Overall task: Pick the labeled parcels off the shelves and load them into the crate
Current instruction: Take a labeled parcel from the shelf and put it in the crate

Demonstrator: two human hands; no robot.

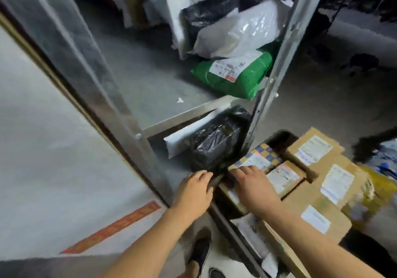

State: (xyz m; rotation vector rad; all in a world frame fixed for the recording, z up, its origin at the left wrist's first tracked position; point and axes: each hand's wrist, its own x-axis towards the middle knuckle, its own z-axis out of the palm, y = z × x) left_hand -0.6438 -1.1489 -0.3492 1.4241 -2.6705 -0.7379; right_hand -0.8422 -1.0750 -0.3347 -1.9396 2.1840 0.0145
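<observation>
Crate (223, 215) holds labeled cardboard boxes (315, 151), packed close.

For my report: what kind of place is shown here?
Probably a parcel depot or storeroom: a grey metal shelf rack holds a green plastic mailer bag with a label, and labelled brown cardboard boxes sit packed together beside it.

Dim overall; motion blur throughout; wide-angle bending at edges; glare on white bag (242, 31).
</observation>
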